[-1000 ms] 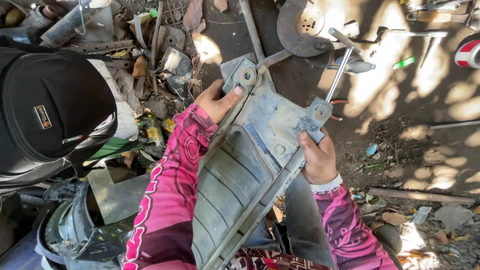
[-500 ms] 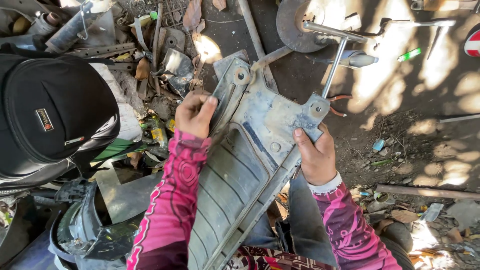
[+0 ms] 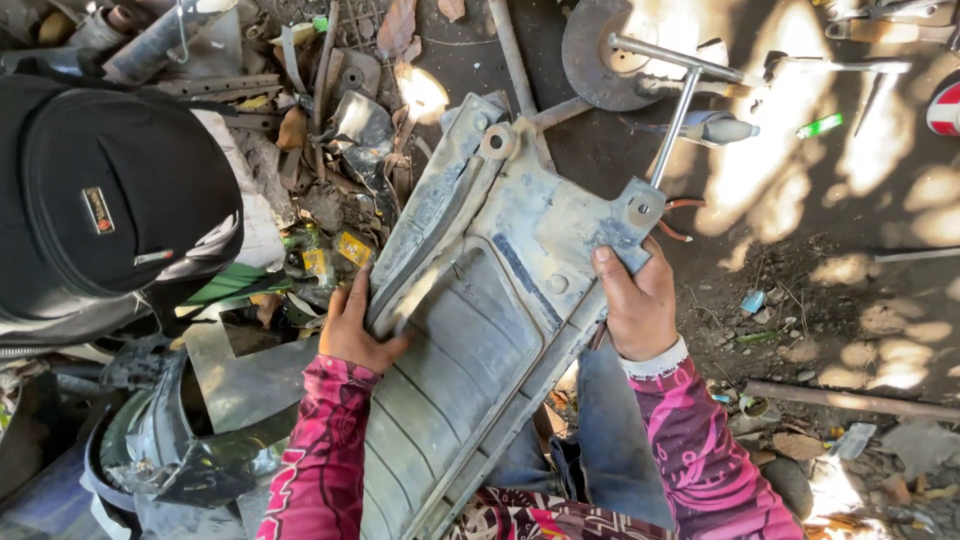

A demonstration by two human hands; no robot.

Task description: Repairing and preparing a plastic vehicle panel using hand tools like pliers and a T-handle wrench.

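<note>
Grey panel (image 3: 480, 330) gripped by both hands, L (image 3: 355, 335) & R (image 3: 637, 305); black bag (image 3: 105, 200) nearby.

Small rectangular brown label (image 3: 98, 210) on the black bag (image 3: 110, 200), left.

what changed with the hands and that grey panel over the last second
The left hand slid down the grey plastic panel, from its top corner to lower on the left edge, and grips there. The right hand kept its hold on the right edge. The panel, T-handle wrench and black bag stayed put.
</note>
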